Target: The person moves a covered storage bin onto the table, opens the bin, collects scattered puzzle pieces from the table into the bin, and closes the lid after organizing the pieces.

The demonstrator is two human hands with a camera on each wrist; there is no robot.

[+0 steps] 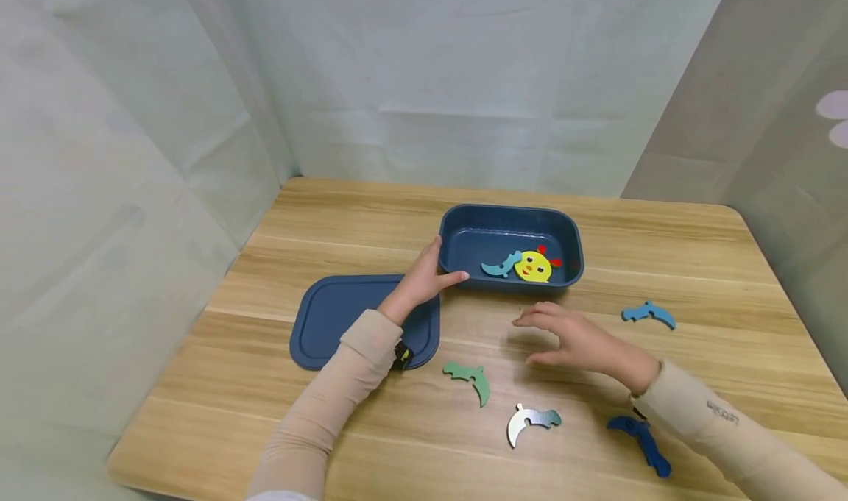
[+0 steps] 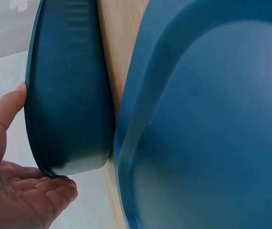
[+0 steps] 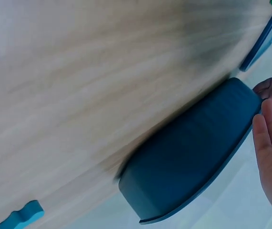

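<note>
Gripping hand: the blue tray (image 1: pixel 510 225) is held at its left end by the left hand (image 1: pixel 424 280), thumb along the front wall, fingers curled over the rim.
Tray position: mid-surface (image 1: pixel 662 229), beside the lid (image 1: pixel 338 317).
Hidden: left fingertips, behind the rim.
Right hand (image 1: pixel 576 339): hovering near the tray, fingers loosely spread, nothing held.

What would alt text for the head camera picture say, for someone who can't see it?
A person's left hand holds the corner of a dark blue tray on a wooden table, while the right hand hovers open in front of it. The tray holds two puzzle pieces; four more and a blue lid lie on the table.
</note>
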